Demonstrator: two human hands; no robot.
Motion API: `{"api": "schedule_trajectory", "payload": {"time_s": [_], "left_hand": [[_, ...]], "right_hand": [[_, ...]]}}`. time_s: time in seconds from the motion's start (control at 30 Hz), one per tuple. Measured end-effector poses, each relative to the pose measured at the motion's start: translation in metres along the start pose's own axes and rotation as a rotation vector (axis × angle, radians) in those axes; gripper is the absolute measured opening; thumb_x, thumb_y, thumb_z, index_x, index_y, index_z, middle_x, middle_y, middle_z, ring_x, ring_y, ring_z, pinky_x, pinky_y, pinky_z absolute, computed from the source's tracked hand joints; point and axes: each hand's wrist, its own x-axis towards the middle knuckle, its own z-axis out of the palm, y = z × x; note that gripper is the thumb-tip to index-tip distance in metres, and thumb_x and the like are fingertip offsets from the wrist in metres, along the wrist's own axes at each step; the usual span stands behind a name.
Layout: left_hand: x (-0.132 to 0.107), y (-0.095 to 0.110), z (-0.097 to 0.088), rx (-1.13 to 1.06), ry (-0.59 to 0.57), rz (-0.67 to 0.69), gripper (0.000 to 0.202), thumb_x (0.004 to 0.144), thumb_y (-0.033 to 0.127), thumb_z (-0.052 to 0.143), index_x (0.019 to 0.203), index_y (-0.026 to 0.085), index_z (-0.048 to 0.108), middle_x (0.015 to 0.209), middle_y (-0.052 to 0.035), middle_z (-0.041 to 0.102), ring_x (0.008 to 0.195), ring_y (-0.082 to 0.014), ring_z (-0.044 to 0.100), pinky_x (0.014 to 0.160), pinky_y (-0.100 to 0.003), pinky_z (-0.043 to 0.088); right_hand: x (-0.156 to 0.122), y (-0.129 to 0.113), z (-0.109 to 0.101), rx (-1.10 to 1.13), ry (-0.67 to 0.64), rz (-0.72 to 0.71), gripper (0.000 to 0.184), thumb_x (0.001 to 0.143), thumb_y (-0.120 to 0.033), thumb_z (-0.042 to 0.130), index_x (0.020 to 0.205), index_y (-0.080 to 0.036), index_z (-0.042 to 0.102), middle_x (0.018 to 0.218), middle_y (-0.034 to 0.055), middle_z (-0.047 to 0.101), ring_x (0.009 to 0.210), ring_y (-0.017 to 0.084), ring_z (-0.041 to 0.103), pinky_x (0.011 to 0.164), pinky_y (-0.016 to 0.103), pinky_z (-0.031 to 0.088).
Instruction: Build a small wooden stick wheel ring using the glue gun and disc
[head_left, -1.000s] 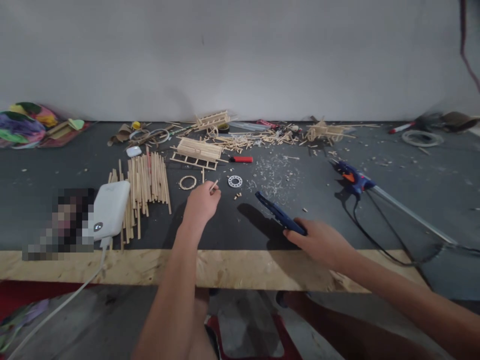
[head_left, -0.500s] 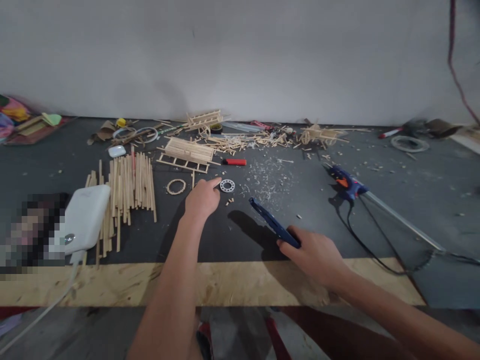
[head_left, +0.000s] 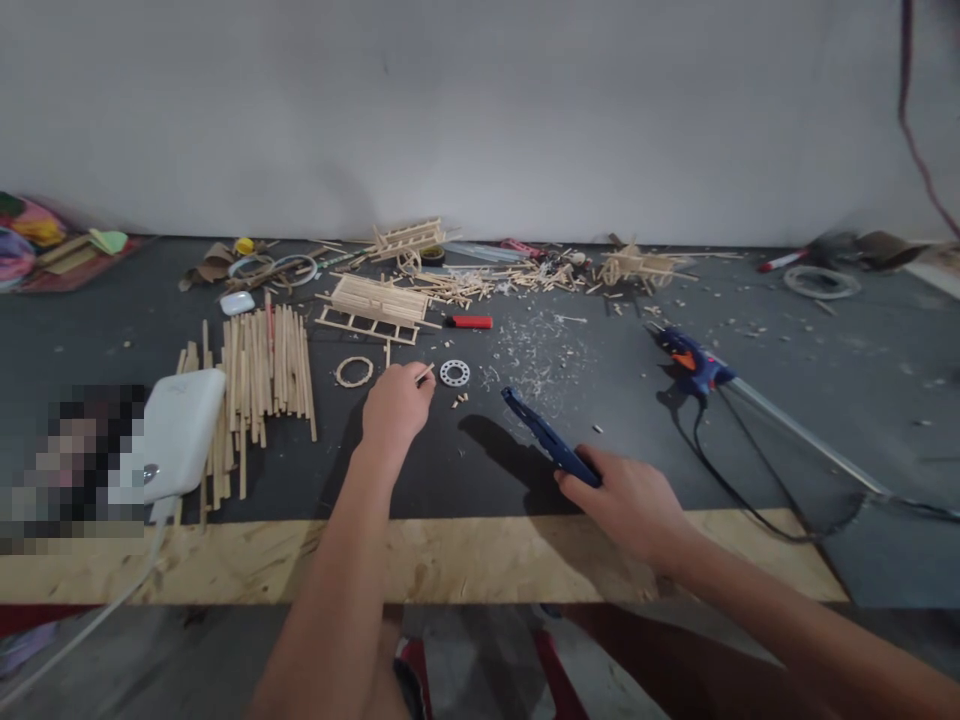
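My left hand is closed in a pinch on a thin wooden stick, whose end sticks out past the fingertips. Just to its right lies a flat white ring with holes, with a few short stick offcuts in front. A ring made of wooden pieces rests to the left of that hand. My right hand grips a long dark-blue hand tool, its tip pointing up and left above the dark tabletop. The exact kind of tool cannot be made out.
Wooden sticks lie in a pile at left beside a white power bank. Behind stand a small wooden cart-like model and a red lighter. A blue glue gun with its cable lies at right. Scraps are scattered around.
My left hand has drawn back slightly left from the white ring, and the stick's end now shows at its fingertips. My right hand stays almost still, holding the blue tool.
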Motion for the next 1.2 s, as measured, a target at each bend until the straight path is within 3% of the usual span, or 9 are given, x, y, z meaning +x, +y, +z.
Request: {"api": "schedule_trajectory", "payload": {"time_s": [0.2, 0.47, 0.53, 0.63, 0.73, 0.87, 1.03, 1.2], "left_hand": [[-0.025, 0.002, 0.004, 0.0, 0.013, 0.013, 0.02, 0.085, 0.024, 0.048, 0.079, 0.019, 0.066, 0.083, -0.0093, 0.065, 0.075, -0.021, 0.06, 0.062, -0.029, 0.038], [-0.067, 0.007, -0.001, -0.244, -0.006, 0.17, 0.029, 0.093, 0.027, 0.038, 0.097, 0.016, 0.064, 0.095, -0.0108, 0.068, 0.09, -0.0215, 0.061, 0.078, -0.032, 0.043], [-0.08, 0.01, -0.004, -0.368, -0.049, 0.186, 0.033, 0.094, 0.031, 0.035, 0.099, 0.017, 0.064, 0.099, -0.0103, 0.068, 0.091, -0.0208, 0.061, 0.078, -0.031, 0.043], [-0.094, 0.016, -0.007, -0.518, -0.174, 0.16, 0.04, 0.095, 0.041, 0.031, 0.101, 0.018, 0.064, 0.081, -0.0055, 0.065, 0.073, -0.0178, 0.058, 0.066, -0.028, 0.042], [-0.099, 0.02, -0.005, -0.646, -0.204, 0.133, 0.042, 0.094, 0.046, 0.033, 0.108, 0.019, 0.062, 0.066, -0.0007, 0.057, 0.062, -0.0156, 0.051, 0.059, -0.027, 0.038], [-0.102, 0.024, 0.002, -0.819, -0.178, 0.09, 0.034, 0.093, 0.043, 0.035, 0.105, 0.019, 0.058, 0.064, 0.0011, 0.051, 0.058, -0.0131, 0.046, 0.056, -0.024, 0.037], [-0.104, 0.027, 0.006, -0.912, -0.191, 0.05, 0.026, 0.092, 0.04, 0.038, 0.09, 0.02, 0.055, 0.066, 0.0017, 0.048, 0.057, -0.0114, 0.043, 0.054, -0.023, 0.036], [-0.107, 0.026, 0.004, -0.951, -0.231, 0.095, 0.027, 0.092, 0.04, 0.038, 0.087, 0.02, 0.056, 0.068, 0.0013, 0.049, 0.059, -0.0114, 0.043, 0.054, -0.022, 0.035]], "right_hand": [[0.0, 0.0, 0.001, -0.006, 0.003, -0.005, 0.028, 0.083, -0.044, 0.042, 0.077, -0.023, 0.059, 0.067, 0.0046, 0.064, 0.062, 0.021, 0.054, 0.054, 0.028, 0.026], [-0.001, -0.001, 0.0, -0.011, 0.02, -0.012, 0.028, 0.083, -0.044, 0.042, 0.072, -0.022, 0.057, 0.069, 0.0055, 0.064, 0.063, 0.021, 0.055, 0.054, 0.028, 0.025], [-0.002, -0.001, -0.002, 0.014, 0.014, -0.006, 0.028, 0.082, -0.044, 0.043, 0.072, -0.022, 0.057, 0.069, 0.0055, 0.064, 0.064, 0.02, 0.055, 0.054, 0.028, 0.026], [-0.006, -0.002, -0.009, 0.1, -0.022, -0.026, 0.027, 0.082, -0.041, 0.044, 0.071, -0.021, 0.057, 0.068, 0.0041, 0.063, 0.062, 0.018, 0.054, 0.053, 0.027, 0.028], [-0.015, -0.006, -0.019, 0.171, -0.027, -0.043, 0.025, 0.082, -0.038, 0.044, 0.071, -0.021, 0.058, 0.063, 0.0024, 0.062, 0.059, 0.016, 0.053, 0.053, 0.026, 0.03], [-0.032, -0.017, -0.029, 0.181, -0.003, -0.082, 0.021, 0.082, -0.038, 0.047, 0.076, -0.021, 0.059, 0.062, 0.0013, 0.061, 0.056, 0.016, 0.051, 0.052, 0.026, 0.03], [-0.041, -0.027, -0.032, 0.169, 0.043, -0.129, 0.024, 0.079, -0.038, 0.052, 0.095, -0.021, 0.06, 0.08, 0.0042, 0.066, 0.07, 0.019, 0.058, 0.059, 0.027, 0.035], [-0.04, -0.031, -0.03, 0.102, 0.114, -0.202, 0.024, 0.078, -0.036, 0.054, 0.094, -0.02, 0.058, 0.087, 0.0059, 0.064, 0.079, 0.022, 0.057, 0.065, 0.03, 0.035]]}}
